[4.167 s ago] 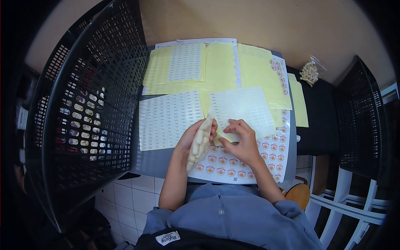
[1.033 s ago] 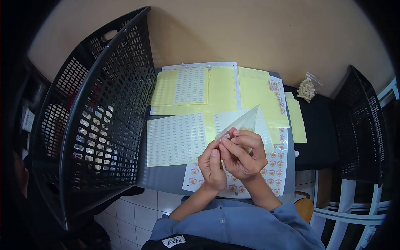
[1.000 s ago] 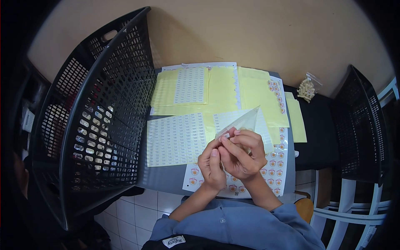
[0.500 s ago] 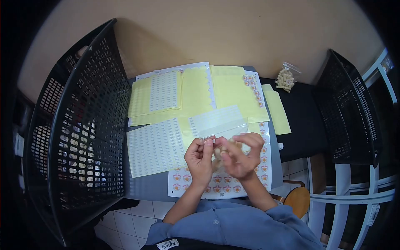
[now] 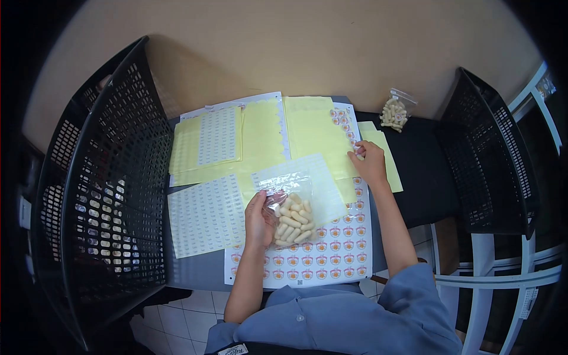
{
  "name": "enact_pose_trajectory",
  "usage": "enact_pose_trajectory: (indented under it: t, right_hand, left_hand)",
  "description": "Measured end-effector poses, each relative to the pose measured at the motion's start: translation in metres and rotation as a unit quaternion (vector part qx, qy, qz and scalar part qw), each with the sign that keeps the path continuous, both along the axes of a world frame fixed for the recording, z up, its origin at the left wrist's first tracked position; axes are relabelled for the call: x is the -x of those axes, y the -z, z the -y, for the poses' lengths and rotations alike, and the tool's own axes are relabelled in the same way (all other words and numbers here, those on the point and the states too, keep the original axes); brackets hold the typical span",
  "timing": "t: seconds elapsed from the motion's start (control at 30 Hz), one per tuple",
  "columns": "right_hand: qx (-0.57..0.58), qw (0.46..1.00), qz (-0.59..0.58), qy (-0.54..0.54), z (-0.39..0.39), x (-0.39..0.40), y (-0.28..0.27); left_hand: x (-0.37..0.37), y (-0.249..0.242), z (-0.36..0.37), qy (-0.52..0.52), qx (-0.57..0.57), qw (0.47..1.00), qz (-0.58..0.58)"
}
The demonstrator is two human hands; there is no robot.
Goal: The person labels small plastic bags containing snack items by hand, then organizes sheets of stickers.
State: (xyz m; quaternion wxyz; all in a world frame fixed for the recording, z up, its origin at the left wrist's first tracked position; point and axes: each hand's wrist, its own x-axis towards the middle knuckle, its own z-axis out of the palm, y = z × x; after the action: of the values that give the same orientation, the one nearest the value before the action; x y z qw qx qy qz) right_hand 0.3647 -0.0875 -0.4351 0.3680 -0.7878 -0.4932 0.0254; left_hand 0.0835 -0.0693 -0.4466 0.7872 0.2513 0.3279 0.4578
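My left hand (image 5: 259, 220) is closed on the left edge of a clear zip bag (image 5: 303, 184), raised over the sheets. Inside the bag lie many pale, finger-shaped pieces (image 5: 291, 222). At the right edge of a yellow backing sheet (image 5: 313, 133), my right hand (image 5: 371, 161) has its thumb and fingers bent together beside a short column of round stickers (image 5: 343, 121). Whatever those fingertips may pinch is too small to make out. A sheet of round orange-and-pink stickers (image 5: 322, 261) lies under the bag, and a pale label sheet (image 5: 328, 183) partly shows behind it.
Sheets of small printed labels (image 5: 204, 216) and yellow backing paper (image 5: 260, 133) cover the grey table (image 5: 195, 273). Black perforated baskets stand at left (image 5: 112, 171) and right (image 5: 488, 160). Another filled bag (image 5: 394, 112) sits on a black surface (image 5: 423, 168) at back right.
Both hands were together at the bag's top. Now the left alone holds the bag, its front turned into view, while the right has moved away to the stickers at upper right.
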Motion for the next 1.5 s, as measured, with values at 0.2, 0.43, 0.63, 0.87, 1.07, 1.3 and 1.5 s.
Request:
enact_pose_trajectory:
  t: [0.2, 0.43, 0.63, 0.87, 1.07, 1.3, 1.5]
  right_hand:
    - [0.03, 0.998, -0.051, -0.02, -0.011, -0.014, 0.001]
    - [0.187, 0.981, -0.029, -0.039, -0.026, -0.036, -0.009]
    - [0.282, 0.959, -0.011, -0.035, -0.032, -0.038, -0.021]
    - [0.292, 0.955, -0.042, -0.045, -0.034, -0.042, -0.026]
    - [0.253, 0.964, -0.028, -0.077, -0.029, -0.05, -0.017]
    - [-0.029, 0.997, -0.055, -0.047, 0.013, 0.032, -0.056]
    - [-0.108, 0.865, -0.383, -0.306, 0.057, 0.135, -0.059]
  left_hand:
    - [0.001, 0.0, -0.001, -0.011, 0.012, 1.0, 0.007]
    - [0.001, -0.007, 0.001, -0.013, 0.007, 1.0, 0.005]
    - [0.001, -0.007, 0.001, -0.012, 0.015, 1.0, 0.014]
    - [0.0, -0.007, 0.003, 0.015, -0.007, 1.0, 0.024]
    - [-0.003, -0.006, 0.005, 0.017, 0.008, 0.999, 0.03]
    - [-0.005, -0.033, 0.007, -0.011, -0.032, 0.999, 0.017]
    - [0.002, -0.063, -0.001, -0.004, -0.038, 0.999, 0.005]
